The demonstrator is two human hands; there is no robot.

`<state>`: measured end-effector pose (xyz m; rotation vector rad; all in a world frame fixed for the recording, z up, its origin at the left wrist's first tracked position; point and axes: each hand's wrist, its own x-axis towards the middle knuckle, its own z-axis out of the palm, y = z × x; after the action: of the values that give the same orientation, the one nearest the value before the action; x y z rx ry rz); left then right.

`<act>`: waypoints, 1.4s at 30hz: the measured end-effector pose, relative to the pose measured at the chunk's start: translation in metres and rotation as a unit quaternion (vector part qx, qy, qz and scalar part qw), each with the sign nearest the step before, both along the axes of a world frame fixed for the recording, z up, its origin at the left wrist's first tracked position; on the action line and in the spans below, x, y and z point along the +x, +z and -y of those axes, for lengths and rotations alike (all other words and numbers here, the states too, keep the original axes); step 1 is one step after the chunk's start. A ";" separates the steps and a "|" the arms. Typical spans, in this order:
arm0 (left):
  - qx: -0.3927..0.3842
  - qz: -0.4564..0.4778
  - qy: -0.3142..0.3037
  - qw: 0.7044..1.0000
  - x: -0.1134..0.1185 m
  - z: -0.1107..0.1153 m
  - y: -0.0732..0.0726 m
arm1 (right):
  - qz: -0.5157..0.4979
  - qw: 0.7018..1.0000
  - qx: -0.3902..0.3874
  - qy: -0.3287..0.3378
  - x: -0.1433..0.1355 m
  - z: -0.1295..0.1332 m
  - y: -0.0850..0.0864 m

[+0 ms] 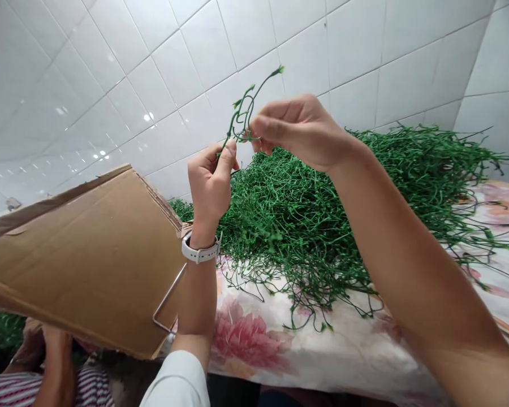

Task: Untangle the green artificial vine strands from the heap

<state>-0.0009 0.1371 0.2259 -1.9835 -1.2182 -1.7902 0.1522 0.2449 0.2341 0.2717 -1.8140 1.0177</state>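
Observation:
Thin green artificial flower stems (261, 87) with small leafy tips rise between my two hands, curled and tangled together. My left hand (212, 178) is closed, pinching their lower part between thumb and fingers. Slightly higher and to the right, my right hand (299, 130) pinches the curled part of the stems at its fingertips; some of its fingers are hidden behind the thumb. Below and behind both hands spreads a large heap of similar green stems (305, 209), with loose ones straggling toward the table's front edge.
A flower-patterned tablecloth (254, 339) lies under the heap. On the left, a tilted cardboard panel (93, 254) stands beside a bent metal wire (165, 299). Below it, another person's arm (57, 362) shows near more green stems. White wall tiles (280, 34) rise behind.

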 end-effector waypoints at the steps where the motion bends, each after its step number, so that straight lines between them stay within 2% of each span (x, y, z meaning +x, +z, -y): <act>1: 0.000 -0.005 0.002 1.000 0.001 0.000 0.000 | -0.004 1.000 0.005 -0.005 0.000 0.003 0.001; 4: 0.002 -0.011 0.009 1.000 0.002 0.001 0.000 | -0.015 1.000 -0.017 -0.007 -0.002 0.007 0.003; 8: 0.013 -0.022 0.018 1.000 0.003 0.003 -0.001 | -0.029 0.996 -0.085 -0.007 -0.003 0.002 0.002; 12: 0.019 -0.064 0.022 0.998 0.008 0.000 -0.004 | -0.067 0.986 -0.153 0.008 -0.011 -0.007 -0.001; 14: 0.020 -0.088 0.035 0.995 0.010 -0.002 -0.006 | -0.085 0.980 -0.179 -0.005 -0.018 -0.011 -0.002; 21: 0.007 -0.114 0.105 0.988 0.012 -0.008 -0.011 | -0.082 0.963 -0.202 -0.158 -0.050 -0.006 -0.008; 24: -0.003 -0.104 0.131 0.986 0.012 -0.008 -0.011 | -0.079 0.950 -0.182 -0.242 -0.056 -0.002 -0.011; 27: 0.019 -0.121 0.170 0.978 0.014 -0.011 -0.012 | -0.071 0.939 -0.182 -0.284 -0.057 -0.002 -0.011; 29: 0.032 -0.142 0.195 0.970 0.015 -0.014 -0.013 | -0.068 0.936 -0.220 -0.265 -0.058 -0.003 -0.011; 33: 0.047 -0.158 0.220 0.961 0.020 -0.016 -0.015 | -0.073 0.924 -0.326 -0.184 -0.062 -0.008 -0.012; 35: 0.086 -0.134 0.219 0.963 0.022 -0.011 -0.013 | -0.088 0.914 -0.346 -0.193 -0.060 -0.015 -0.014; 38: 0.194 -0.025 0.180 0.964 0.019 0.003 -0.004 | -0.077 0.905 -0.372 -0.192 -0.048 -0.029 -0.014; 39: 0.209 0.016 0.155 0.965 0.016 0.006 -0.001 | -0.062 0.906 -0.378 -0.179 -0.043 -0.033 -0.014; 40: 0.203 0.047 0.131 0.969 0.011 0.009 0.003 | -0.048 0.910 -0.379 -0.163 -0.037 -0.036 -0.013; 42: 0.141 0.065 0.100 0.983 -0.002 0.008 0.008 | -0.042 0.924 -0.359 -0.125 -0.026 -0.038 -0.010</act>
<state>-0.0028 0.1293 0.2337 -1.5542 -1.0845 -1.8932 0.1260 0.2825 0.2237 -0.3535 -1.2471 1.3782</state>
